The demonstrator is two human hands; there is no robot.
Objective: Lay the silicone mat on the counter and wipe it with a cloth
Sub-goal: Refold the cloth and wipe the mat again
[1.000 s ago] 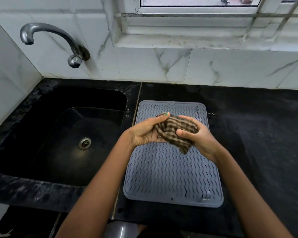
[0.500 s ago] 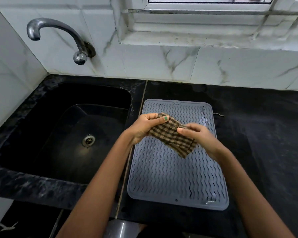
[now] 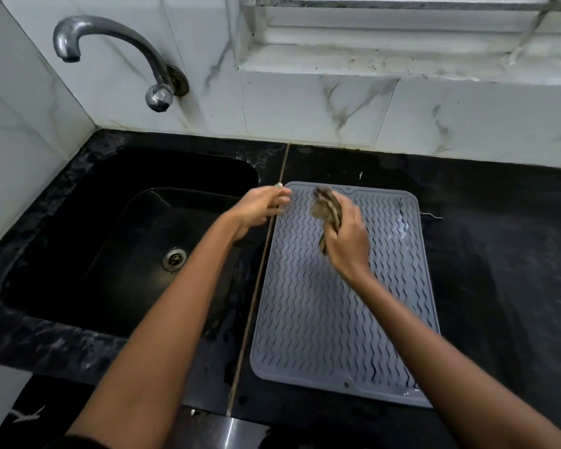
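While I look down at it, the black stone table (image 3: pixel 499 254) runs off the frame on the right and at the bottom, and no brand, label or writing can be read on anything here. Its sunken black sink (image 3: pixel 117 241) lies to the left, the basin so dark that only the metal drain (image 3: pixel 174 259) stands out. Flat on the table just right of the sink lies the grey silicone mat (image 3: pixel 331 319), long side running away from me, its wavy ribs plain; my right forearm crosses and hides part of its near right corner. A curved metal tap (image 3: pixel 110 50) sticks out of the marble wall above the sink. My right hand (image 3: pixel 347 241) is over the far half of the mat, fingers clenched round the brown checked cloth (image 3: pixel 327 209), which is bunched and blurred, so I cannot tell whether it touches the mat. My left hand (image 3: pixel 256 209) hovers at the mat's far left corner, blurred too; its fingers seem loosely curled and holding nothing.
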